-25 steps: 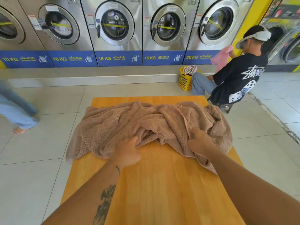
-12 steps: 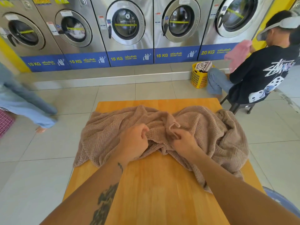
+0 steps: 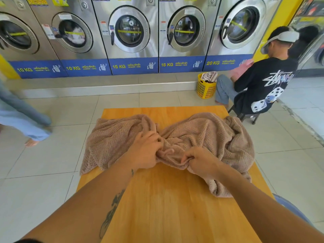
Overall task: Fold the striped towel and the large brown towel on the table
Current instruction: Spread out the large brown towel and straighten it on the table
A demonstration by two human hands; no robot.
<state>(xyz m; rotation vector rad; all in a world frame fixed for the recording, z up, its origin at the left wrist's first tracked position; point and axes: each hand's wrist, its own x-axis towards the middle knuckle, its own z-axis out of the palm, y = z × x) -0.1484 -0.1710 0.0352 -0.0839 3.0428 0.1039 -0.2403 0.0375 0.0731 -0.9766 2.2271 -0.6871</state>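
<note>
Head view: left hand (image 3: 145, 151) and right hand (image 3: 201, 163), fingers curled, grip the brown towel (image 3: 210, 134); seated person (image 3: 263, 85), yellow basket (image 3: 205, 91) beyond.

The large brown towel (image 3: 210, 135) is a pale pinkish brown with a fine waffle-weave pattern. The table (image 3: 175, 216) under it is honey-orange wood with faint lengthwise grain. The floor (image 3: 43, 190) is off-white tile with thin grey joints. At the far side, the washing machines (image 3: 133, 7) are silver steel, each with a blue band (image 3: 133, 66) lettered in yellow and white. At the far right, the basket (image 3: 205, 91) is yellow mesh. The seated person's shirt (image 3: 254, 76) is black with white dice and script. A dark tattoo (image 3: 112, 213) marks the left forearm.
</note>
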